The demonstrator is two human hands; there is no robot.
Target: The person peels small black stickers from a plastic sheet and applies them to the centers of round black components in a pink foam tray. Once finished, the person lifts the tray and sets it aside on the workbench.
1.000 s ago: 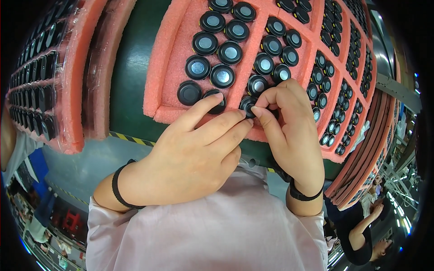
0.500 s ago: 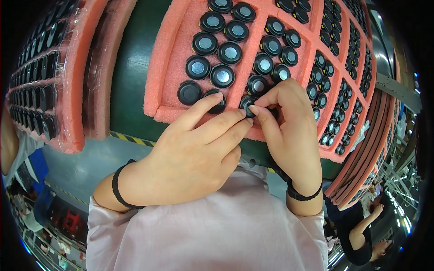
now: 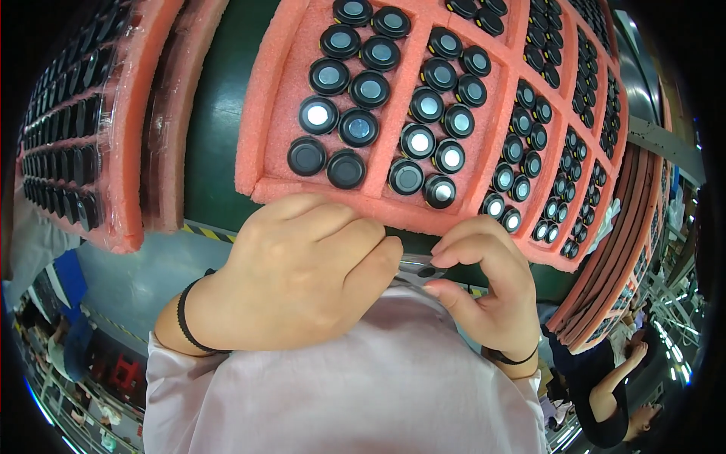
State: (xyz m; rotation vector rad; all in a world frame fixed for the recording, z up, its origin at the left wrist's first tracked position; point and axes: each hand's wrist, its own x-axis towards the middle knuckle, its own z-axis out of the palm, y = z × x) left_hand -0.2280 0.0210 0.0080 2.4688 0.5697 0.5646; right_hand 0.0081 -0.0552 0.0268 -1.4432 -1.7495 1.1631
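My left hand (image 3: pixel 291 276) is at the near edge of a pink foam tray (image 3: pixel 431 219), its fingers curled closed. A clear strip with dark round spots (image 3: pixel 412 266) comes out at its fingertips. To the right of that, my right hand (image 3: pixel 491 284) has thumb and forefinger apart beside the strip, with nothing visible between them. Black round parts with grey, shiny centres (image 3: pixel 406 176) sit in paired rows in the tray's compartments. At the near end of the left compartment, two black discs (image 3: pixel 345 168) show plain dark faces. The left fingertips are partly hidden.
Another pink foam tray (image 3: pixel 117 174), wrapped in clear film and filled with black parts, stands at the left. Stacked pink trays (image 3: pixel 605 280) are at the right. A green table surface (image 3: pixel 219 121) shows between trays. A person in black (image 3: pixel 605 386) is at lower right.
Both hands have drawn back from the discs toward me, to the tray's near edge. The right thumb and forefinger have parted. In the view, the discs appear slightly further left.
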